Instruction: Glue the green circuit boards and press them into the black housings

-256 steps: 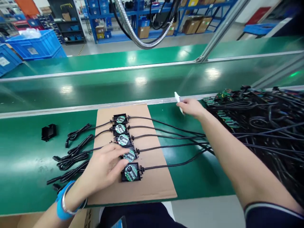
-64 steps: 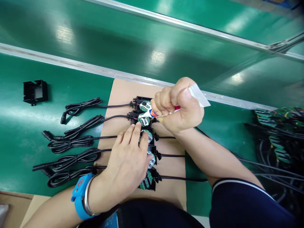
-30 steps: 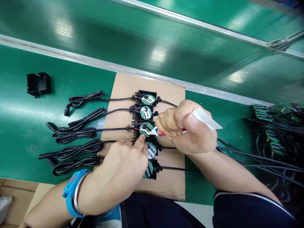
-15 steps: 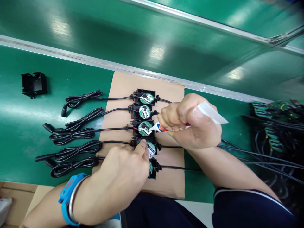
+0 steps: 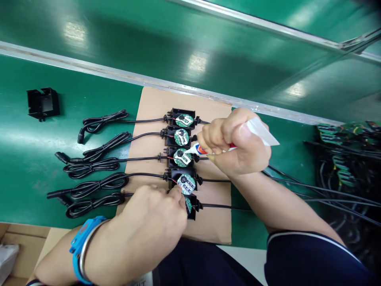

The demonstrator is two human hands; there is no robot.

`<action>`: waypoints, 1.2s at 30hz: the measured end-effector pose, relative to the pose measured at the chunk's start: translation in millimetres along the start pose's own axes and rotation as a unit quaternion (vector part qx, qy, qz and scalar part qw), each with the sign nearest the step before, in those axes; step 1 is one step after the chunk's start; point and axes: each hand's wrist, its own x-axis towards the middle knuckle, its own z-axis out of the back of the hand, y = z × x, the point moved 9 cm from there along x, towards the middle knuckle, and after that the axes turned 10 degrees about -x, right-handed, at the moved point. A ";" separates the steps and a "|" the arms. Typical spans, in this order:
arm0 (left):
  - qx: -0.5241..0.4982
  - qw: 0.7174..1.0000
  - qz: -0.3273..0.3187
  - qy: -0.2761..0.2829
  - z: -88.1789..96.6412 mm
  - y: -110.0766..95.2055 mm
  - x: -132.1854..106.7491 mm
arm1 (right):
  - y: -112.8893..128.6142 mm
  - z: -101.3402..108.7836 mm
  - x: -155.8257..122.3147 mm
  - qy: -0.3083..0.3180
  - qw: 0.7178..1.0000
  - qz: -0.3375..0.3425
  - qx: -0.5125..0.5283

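Note:
Several black housings with round green circuit boards (image 5: 182,157) lie in a column on a cardboard sheet (image 5: 154,103), each with black cables running left and right. My right hand (image 5: 238,143) is closed round a white glue tube (image 5: 258,131), its nozzle touching the third board from the top. My left hand (image 5: 154,222) rests, fingers curled, on the nearest housing (image 5: 191,206), fingertips just under the fourth board (image 5: 186,183). A blue wristband (image 5: 77,246) is on my left wrist.
Coiled black cables (image 5: 95,178) lie left of the cardboard. A lone black housing (image 5: 43,103) sits far left on the green bench. A heap of cables and green boards (image 5: 345,167) fills the right side. A metal rail (image 5: 89,71) borders the conveyor behind.
The glue nozzle has gone down the column from the second board to the third. My left hand has slid down from the middle boards to the nearest housing, uncovering the fourth board.

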 end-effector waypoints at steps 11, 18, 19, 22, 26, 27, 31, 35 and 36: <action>-0.066 0.995 -0.010 -0.070 -12.7 -3.3 -32.5 | 22.7 -21.6 -41.8 0.050 0.996 -0.061 0.034; -0.088 0.991 0.016 -0.097 -23.8 1.7 -41.1 | 6.5 -33.8 -47.6 0.057 0.996 -0.063 0.035; -0.087 0.991 0.017 -0.101 -24.1 2.0 -41.4 | 6.9 -33.4 -48.1 0.059 0.996 -0.062 0.033; -0.082 0.991 0.017 -0.109 -25.4 1.6 -41.1 | 8.6 -29.9 -50.5 0.058 0.996 -0.067 0.029; -0.072 0.990 0.015 -0.118 -26.4 0.6 -38.3 | 11.0 -24.5 -55.9 0.057 0.995 -0.077 0.028; -0.071 0.990 0.014 -0.121 -26.3 0.2 -37.6 | 11.9 -23.7 -57.5 0.059 0.995 -0.078 0.027; -0.063 0.989 0.010 -0.132 -25.1 -2.2 -35.1 | 14.8 -20.8 -63.2 0.060 0.994 -0.083 0.024; -0.060 0.988 0.011 -0.139 -23.9 -2.8 -34.8 | 16.6 -15.1 -64.7 0.048 0.996 -0.077 0.019; -0.061 0.988 0.010 -0.143 -23.5 -2.5 -35.3 | 16.4 -12.7 -64.2 0.041 0.996 -0.076 0.015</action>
